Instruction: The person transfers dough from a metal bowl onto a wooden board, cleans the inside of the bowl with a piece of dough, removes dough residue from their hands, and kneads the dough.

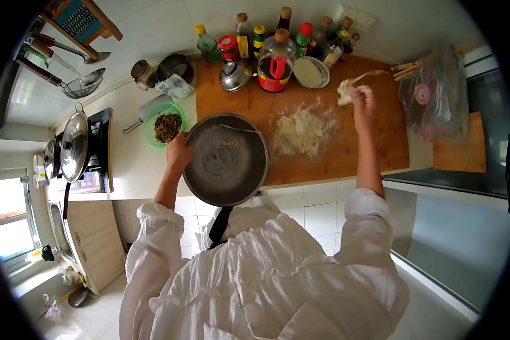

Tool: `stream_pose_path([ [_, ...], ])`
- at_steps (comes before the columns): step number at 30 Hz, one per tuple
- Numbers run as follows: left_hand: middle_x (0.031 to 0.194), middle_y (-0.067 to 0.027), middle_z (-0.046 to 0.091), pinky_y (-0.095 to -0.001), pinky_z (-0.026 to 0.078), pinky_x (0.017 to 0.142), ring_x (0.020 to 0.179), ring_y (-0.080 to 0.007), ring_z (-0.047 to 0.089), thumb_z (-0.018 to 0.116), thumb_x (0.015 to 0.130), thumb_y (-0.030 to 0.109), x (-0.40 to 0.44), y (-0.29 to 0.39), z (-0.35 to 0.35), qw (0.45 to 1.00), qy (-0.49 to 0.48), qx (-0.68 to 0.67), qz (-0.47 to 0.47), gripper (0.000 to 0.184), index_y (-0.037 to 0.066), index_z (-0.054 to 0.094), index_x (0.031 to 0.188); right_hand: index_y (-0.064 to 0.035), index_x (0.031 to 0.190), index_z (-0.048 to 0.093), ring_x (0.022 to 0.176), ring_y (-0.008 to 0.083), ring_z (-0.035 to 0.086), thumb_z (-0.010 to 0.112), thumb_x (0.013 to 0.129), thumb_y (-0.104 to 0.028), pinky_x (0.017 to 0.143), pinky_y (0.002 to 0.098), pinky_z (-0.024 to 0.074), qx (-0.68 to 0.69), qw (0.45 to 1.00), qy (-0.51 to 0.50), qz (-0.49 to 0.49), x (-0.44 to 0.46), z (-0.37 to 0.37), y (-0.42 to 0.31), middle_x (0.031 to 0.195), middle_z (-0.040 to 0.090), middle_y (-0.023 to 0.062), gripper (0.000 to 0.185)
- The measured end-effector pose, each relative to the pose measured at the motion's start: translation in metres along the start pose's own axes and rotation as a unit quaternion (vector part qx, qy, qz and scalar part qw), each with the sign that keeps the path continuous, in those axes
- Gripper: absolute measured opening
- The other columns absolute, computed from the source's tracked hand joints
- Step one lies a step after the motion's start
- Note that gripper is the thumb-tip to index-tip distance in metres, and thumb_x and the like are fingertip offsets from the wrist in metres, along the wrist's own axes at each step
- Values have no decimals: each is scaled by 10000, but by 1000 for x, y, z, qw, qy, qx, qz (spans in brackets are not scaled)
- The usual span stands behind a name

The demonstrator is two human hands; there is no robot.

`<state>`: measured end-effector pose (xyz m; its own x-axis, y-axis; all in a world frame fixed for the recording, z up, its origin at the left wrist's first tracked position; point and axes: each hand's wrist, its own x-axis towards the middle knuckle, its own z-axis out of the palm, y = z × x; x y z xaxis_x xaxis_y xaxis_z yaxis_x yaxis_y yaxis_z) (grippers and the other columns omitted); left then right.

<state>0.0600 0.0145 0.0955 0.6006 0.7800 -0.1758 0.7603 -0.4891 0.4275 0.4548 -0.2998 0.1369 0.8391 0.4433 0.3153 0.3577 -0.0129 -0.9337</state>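
Note:
My left hand point(179, 152) grips the left rim of a wide dark grey pan point(215, 175), held tilted at the counter's front edge. Inside it lie a thin light stick-like utensil point(241, 130) and a pale smear; a black handle point(221, 226) points toward my body. My right hand point(364, 101) is raised over the right of the wooden board point(374, 147), its fingers curled closed. Against the fingers is a pale crumpled piece point(345, 90) with a thin strip trailing right, its material unclear. Between my hands, a mound of flour or dough point(302, 129) sits on the board.
A green bowl of chopped filling point(168, 127) stands left of the pan, near a cleaver point(147, 115). Several bottles, a large jug point(275, 68), a metal lid point(235, 75) and a bowl of flour point(310, 72) line the back. A plastic bag point(436, 96) is at right.

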Motion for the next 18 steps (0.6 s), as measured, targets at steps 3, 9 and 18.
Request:
stream_pose_path([
  [3, 975, -247, 647, -500, 466, 808, 937, -433, 598, 519, 709, 96, -6, -6, 6, 996, -7, -61, -59, 410, 64, 611, 1107, -53, 1033, 498, 650, 84, 524, 629, 912, -157, 573, 254, 454, 40, 997, 45, 56, 7, 15, -1, 889, 561, 65, 206],
  [9, 973, -251, 644, -498, 464, 837, 944, -439, 591, 503, 712, 94, -15, -26, 23, 992, 13, -105, -62, 418, 67, 606, 1116, -55, 1180, 460, 764, 141, 590, 616, 882, -54, 670, 297, 506, -84, 991, -63, 79, -26, 45, 32, 982, 563, 91, 337],
  [18, 984, -239, 647, -483, 463, 857, 972, -421, 593, 513, 727, 113, -22, -35, 31, 991, 19, -87, -101, 378, 49, 617, 1084, -160, 1471, 248, 1359, 260, 332, 589, 813, 40, 1061, 348, 329, -157, 945, -260, 119, -87, 58, 106, 1474, 339, 143, 767],
])
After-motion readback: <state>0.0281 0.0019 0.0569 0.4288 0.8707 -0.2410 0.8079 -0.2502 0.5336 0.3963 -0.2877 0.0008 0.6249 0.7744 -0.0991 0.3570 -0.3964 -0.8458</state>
